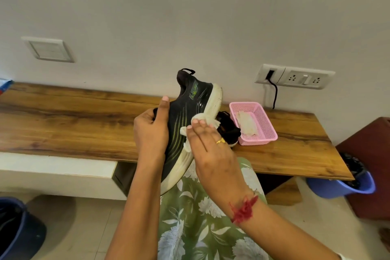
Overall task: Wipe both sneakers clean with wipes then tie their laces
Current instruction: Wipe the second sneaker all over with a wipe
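Note:
A black sneaker point(191, 103) with green stripes and a white sole is held up over the front edge of the wooden table, heel up and toe toward me. My left hand point(150, 131) grips its upper from the left. My right hand point(207, 143) presses a crumpled white wipe point(203, 120) against the sneaker's side near the sole, fingers straight. The second black sneaker point(229, 127) lies on the table behind my right hand, mostly hidden. Laces are not visible.
A pink basket point(264, 129) with white wipes sits on the wooden table point(73, 122) to the right of the sneakers. A wall socket with a black cable point(274, 93) is behind it. A blue bucket point(341, 186) stands at the right, a dark bin point(14, 228) at the lower left.

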The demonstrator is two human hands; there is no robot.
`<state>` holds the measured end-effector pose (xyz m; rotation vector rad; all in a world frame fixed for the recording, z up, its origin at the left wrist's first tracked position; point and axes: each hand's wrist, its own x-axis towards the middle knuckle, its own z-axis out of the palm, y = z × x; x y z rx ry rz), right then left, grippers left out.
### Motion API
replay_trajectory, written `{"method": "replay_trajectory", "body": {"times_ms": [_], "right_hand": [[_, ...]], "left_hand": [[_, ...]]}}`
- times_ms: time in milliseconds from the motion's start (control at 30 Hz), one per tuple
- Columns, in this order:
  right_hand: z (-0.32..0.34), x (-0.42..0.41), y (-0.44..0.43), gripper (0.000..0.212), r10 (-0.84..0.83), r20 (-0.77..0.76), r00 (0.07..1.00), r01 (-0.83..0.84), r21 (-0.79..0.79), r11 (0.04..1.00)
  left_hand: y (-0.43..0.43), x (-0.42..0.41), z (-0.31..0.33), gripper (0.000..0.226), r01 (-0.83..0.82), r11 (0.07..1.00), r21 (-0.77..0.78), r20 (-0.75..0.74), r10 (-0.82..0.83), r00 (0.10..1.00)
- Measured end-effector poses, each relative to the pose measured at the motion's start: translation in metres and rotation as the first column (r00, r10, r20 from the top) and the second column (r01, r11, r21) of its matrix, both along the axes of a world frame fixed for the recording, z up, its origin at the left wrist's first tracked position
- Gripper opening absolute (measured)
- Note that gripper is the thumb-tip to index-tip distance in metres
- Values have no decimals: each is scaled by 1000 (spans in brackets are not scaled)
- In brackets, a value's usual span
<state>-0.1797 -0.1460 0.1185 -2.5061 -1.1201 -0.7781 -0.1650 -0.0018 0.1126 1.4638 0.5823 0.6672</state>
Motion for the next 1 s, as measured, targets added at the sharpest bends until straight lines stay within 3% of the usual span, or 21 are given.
{"method": "replay_trajectory", "body": {"times_ms": [133, 233, 300, 367, 500, 667, 800, 867, 933, 1000], "right_hand": [[-3, -12, -6, 42, 82, -118, 990, -79, 22, 997], [40, 4, -20, 37, 313, -440, 842, -142, 378, 915], [70, 32, -24, 33, 282, -417, 864, -23, 527, 850], [89, 63, -20, 29, 129, -353, 927, 67, 492, 868], [77, 79, -8, 29, 18, -380, 925, 95, 276, 956], [47, 45, -2, 35, -96, -91, 991, 107, 123, 987], [16, 10, 5, 38, -24, 6, 1000, 24, -28, 999], [7, -8, 5, 38, 32, -19, 999, -33, -75, 997], [10, -13, 3, 39, 168, -213, 962, -167, 22, 986], [29, 0, -2, 36, 306, -370, 877, -196, 306, 932]], "left_hand": [[3, -1, -2, 57, 1, 1000, 23, -12, -1, 1000], [6, -2, 2, 55, 5, 1000, 6, 2, -5, 1000], [4, -3, 7, 53, 12, 1000, 16, 18, -13, 1000], [-2, -4, 11, 55, 30, 999, 33, 34, -32, 999], [-6, -3, 11, 59, 38, 996, 76, 5, -39, 999], [-6, -3, 5, 56, 52, 998, 34, -8, -52, 999], [-7, 0, 5, 54, 26, 1000, 9, -3, -26, 1000], [-6, -1, 5, 57, 17, 999, 28, 10, -17, 1000], [-4, -3, 3, 56, 12, 999, 35, 7, -12, 1000], [-1, -5, 4, 56, 18, 1000, 25, 3, -18, 1000]]}}
